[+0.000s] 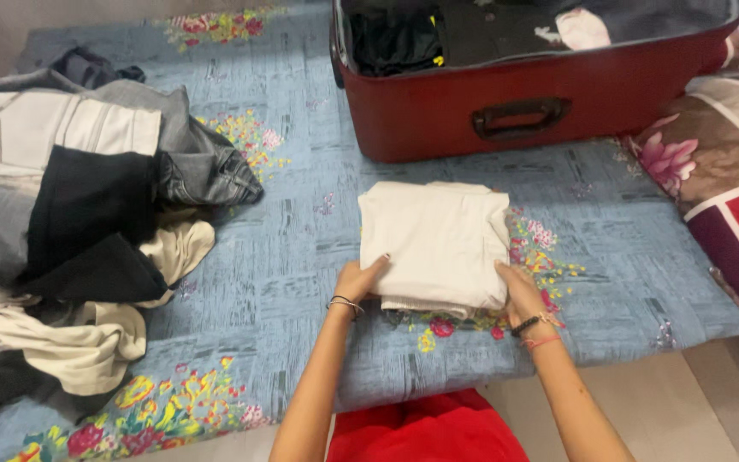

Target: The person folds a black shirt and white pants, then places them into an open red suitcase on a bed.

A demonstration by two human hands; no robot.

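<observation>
Both hands hold one folded white cloth on the bed. The left hand grips its near left corner, with the thumb on top and the fingers tucked under. The right hand grips the near right corner the same way. So both hands are closed on the cloth, one at each side, and the cloth sits flat between them on the blue flowered sheet.

Just past the cloth, away from the hands, stands an open red suitcase with dark clothes inside. Well off to the left of the left hand lies a messy pile of clothes, grey, black and cream. Off to the right of the right hand is a pink and red blanket.

What could go wrong? The hands pinch only the near edge. I think that if the cloth is lifted like this, the far part may droop and the neat fold may fall open. The layers could also slide apart, since the bottom one already peeks out near the hands.
</observation>
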